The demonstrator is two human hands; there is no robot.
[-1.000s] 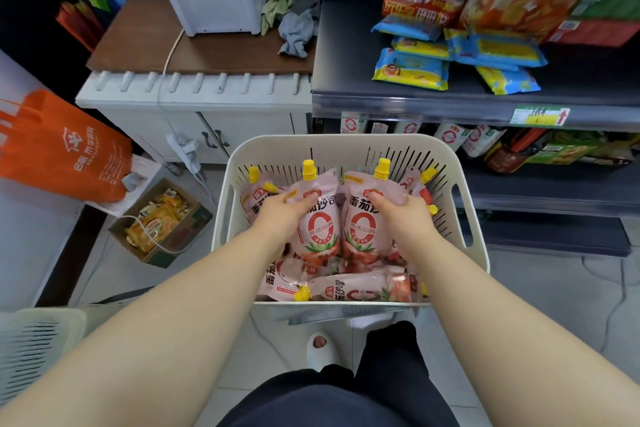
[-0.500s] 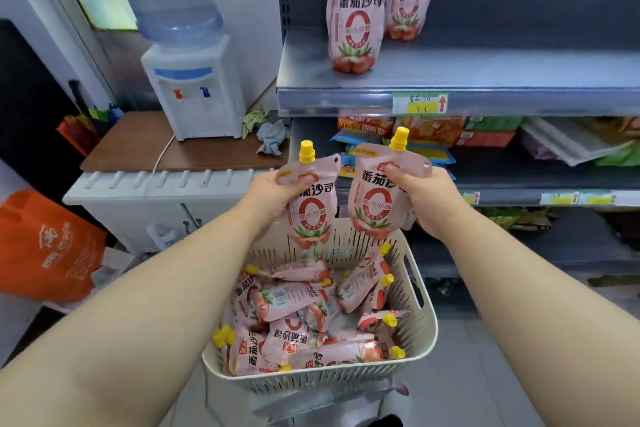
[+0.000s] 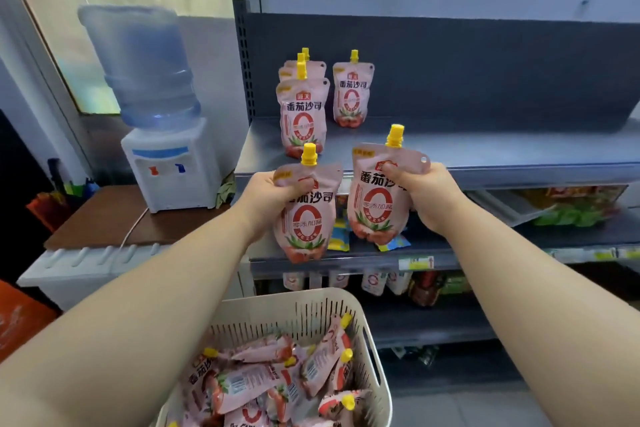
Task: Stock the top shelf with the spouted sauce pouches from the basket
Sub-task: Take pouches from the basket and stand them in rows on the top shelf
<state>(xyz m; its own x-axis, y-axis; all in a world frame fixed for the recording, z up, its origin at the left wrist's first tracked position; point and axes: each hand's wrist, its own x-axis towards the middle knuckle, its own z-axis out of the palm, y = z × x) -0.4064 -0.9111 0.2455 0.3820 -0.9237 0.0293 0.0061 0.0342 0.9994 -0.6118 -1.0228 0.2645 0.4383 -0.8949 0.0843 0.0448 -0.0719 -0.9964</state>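
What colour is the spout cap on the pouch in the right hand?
Yellow. The cap tops the pink sauce pouch held by the right hand, clearest in the head view.

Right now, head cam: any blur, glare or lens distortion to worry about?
Head view: wide-angle bowing, the top shelf edge curves; print on the left-hand pouch and right-hand pouch reads sharp; basket pouches look soft; flat, dim light, no glare.

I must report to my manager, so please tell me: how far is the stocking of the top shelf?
Done: at least four standing pouches are on the top shelf, near its left end. In hand: the left hand grips one pouch and the right hand grips another pouch, both upright before the shelf edge. Left: many loose pouches lie in the basket, so most of the job probably remains.
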